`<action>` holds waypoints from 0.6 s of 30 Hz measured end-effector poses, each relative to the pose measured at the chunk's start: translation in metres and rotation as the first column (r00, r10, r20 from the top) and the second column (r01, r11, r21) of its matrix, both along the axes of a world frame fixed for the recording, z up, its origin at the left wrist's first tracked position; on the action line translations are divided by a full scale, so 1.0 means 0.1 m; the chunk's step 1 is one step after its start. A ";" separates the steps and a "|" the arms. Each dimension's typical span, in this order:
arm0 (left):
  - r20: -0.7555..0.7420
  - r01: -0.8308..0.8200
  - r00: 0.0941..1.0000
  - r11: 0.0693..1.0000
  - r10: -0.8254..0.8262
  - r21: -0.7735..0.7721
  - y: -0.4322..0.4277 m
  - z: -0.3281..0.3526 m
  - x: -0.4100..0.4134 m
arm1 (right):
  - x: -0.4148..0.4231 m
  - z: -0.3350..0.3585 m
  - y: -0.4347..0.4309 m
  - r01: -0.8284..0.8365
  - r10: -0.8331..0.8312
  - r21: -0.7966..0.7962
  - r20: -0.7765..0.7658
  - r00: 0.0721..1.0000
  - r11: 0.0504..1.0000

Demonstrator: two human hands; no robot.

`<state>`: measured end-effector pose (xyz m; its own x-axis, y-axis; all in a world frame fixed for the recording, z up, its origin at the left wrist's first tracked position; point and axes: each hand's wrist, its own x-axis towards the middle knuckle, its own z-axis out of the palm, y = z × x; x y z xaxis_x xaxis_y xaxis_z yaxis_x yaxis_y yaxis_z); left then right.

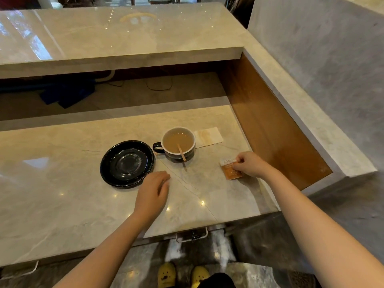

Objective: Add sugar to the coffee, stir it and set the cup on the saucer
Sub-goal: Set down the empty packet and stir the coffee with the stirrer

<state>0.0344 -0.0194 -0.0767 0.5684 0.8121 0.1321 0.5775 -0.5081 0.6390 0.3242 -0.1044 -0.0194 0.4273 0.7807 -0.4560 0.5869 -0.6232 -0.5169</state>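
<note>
While the right hand [250,164] pinches the sugar packet [231,169] on the counter right of the cup [178,143] and the left hand [153,192] rests empty near the saucer [127,163], a careless tear could scatter sugar.

Napkin [208,137], blue cloth [66,96], counter [62,183]

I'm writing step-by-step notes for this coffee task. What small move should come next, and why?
Probably lift the sugar packet off the counter: the right hand pinches it flat there, seemingly unopened. The cup, stirrer inside, sits beside the saucer.
</note>
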 end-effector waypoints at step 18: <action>-0.414 0.097 0.910 0.984 -0.028 0.148 0.07 -0.25 0.12 | -0.07 -0.35 -0.12 0.138 -0.197 0.229 0.261 0.945 0.964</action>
<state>0.0469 -0.0125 -0.1018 0.6494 0.7605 0.0036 0.7338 -0.6278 0.2595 0.3169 -0.1166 -0.0542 0.6469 0.7501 -0.1372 0.6219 -0.6231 -0.4743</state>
